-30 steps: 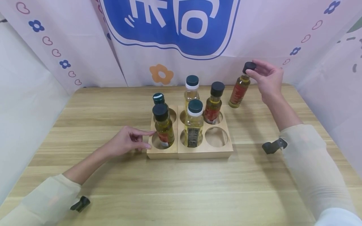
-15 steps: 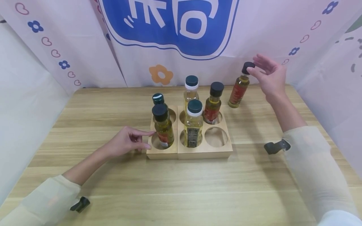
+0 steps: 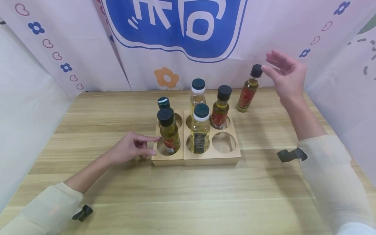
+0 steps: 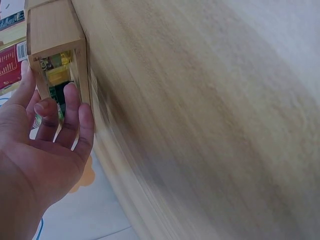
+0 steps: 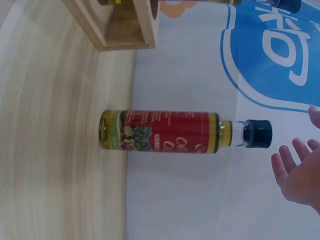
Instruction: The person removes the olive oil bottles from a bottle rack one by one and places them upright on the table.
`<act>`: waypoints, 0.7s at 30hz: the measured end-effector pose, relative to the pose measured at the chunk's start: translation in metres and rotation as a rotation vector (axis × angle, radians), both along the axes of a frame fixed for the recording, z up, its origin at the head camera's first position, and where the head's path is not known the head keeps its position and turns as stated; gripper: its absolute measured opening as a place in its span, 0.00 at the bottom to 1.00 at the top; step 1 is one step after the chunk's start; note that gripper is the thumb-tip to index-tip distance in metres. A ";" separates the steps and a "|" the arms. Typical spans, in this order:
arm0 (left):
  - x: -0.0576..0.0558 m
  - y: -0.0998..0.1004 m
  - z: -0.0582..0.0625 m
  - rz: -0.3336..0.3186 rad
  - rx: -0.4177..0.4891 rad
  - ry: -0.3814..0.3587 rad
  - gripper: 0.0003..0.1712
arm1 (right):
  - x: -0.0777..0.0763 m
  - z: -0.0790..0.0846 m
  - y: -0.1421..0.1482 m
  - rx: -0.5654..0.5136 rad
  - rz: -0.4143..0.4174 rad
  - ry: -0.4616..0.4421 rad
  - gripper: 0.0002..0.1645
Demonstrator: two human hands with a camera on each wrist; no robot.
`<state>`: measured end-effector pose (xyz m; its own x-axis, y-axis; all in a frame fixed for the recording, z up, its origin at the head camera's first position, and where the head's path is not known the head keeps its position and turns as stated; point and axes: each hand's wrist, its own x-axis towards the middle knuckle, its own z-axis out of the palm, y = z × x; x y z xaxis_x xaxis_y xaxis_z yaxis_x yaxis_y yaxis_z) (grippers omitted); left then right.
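Note:
A wooden rack (image 3: 212, 160) with round holes stands mid-table and holds several oil bottles. At its left end, my left hand (image 3: 133, 148) touches the rack with relaxed fingers, beside a black-capped oil bottle (image 3: 171, 138). The left wrist view shows the left hand (image 4: 47, 145) against the rack's open end (image 4: 57, 30). A red-labelled oil bottle (image 3: 246, 96) is upright on the table behind and right of the rack. My right hand (image 3: 289, 76) is close to its black cap, fingers extended, holding nothing. In the right wrist view this bottle (image 5: 165, 131) is apart from the hand (image 5: 302, 175).
In the rack, the front-right hole (image 3: 224, 142) holds no bottle. A red-labelled bottle (image 3: 220, 114) is behind it, and a green-capped clear bottle (image 3: 200, 130) sits at front middle. A printed cloth backdrop (image 3: 141, 68) hangs along the table's rear edge.
My right hand has let go of the red-labelled bottle's cap and drawn up and to the right, its fingers spreading. The bottle stays standing. My left hand has not moved.

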<state>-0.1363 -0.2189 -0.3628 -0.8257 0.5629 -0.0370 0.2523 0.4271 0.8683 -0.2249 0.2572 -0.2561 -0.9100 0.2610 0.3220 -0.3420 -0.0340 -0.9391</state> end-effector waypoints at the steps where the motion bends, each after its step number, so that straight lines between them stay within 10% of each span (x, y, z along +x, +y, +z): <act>1: 0.000 0.000 0.000 0.001 -0.003 0.000 0.27 | 0.002 0.001 -0.001 -0.008 0.012 0.003 0.28; 21: 0.000 0.000 0.001 -0.005 -0.007 0.011 0.27 | 0.032 0.008 -0.032 -0.079 0.232 0.043 0.25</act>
<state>-0.1362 -0.2184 -0.3622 -0.8234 0.5666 -0.0323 0.2635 0.4320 0.8625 -0.1924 0.2252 -0.2477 -0.9345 0.0730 0.3483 -0.3559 -0.1892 -0.9152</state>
